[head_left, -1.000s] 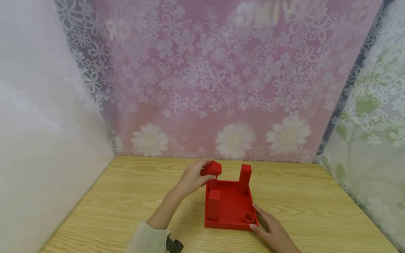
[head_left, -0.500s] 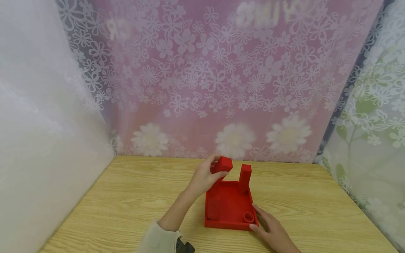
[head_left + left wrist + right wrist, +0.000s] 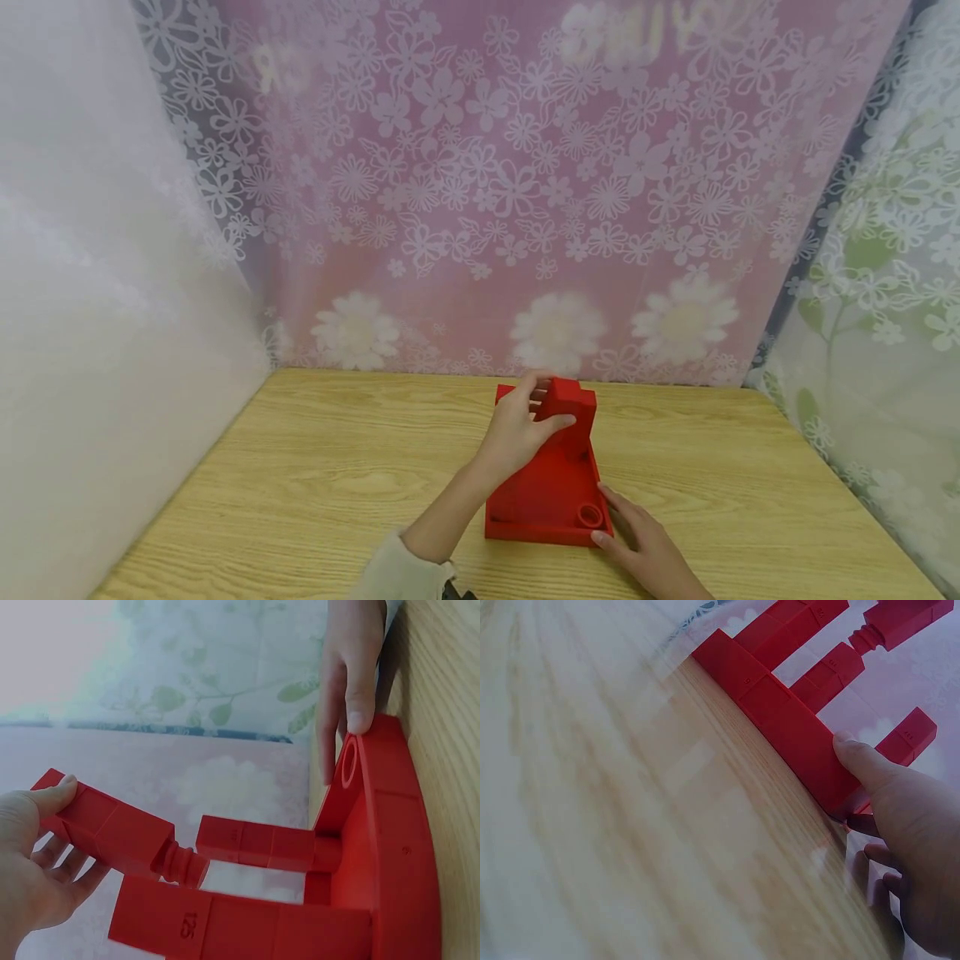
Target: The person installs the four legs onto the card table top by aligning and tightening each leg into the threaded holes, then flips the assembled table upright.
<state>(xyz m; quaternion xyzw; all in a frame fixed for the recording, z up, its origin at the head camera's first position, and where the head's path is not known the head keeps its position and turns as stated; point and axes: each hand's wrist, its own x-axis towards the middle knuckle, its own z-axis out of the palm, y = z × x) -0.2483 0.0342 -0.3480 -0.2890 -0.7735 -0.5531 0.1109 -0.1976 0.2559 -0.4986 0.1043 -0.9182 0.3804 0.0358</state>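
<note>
My left hand pinches a red square post between thumb and fingers. Its ridged, threaded end points toward the red tray, above one standing post in the right wrist view. My right hand grips the tray's near right corner, thumb at the front wall and fingers along the side. A back right post, a back left post and a front left post rise from the tray. A round ring socket shows at the near right corner.
The tray rests on a wood-grain table. A pink flowered curtain hangs behind, with a pale sheet at left and a green-white flowered sheet at right.
My left hand has carried the loose post rightward, from by the back left post to near the back right one. The tray and my right hand have stayed in place.
</note>
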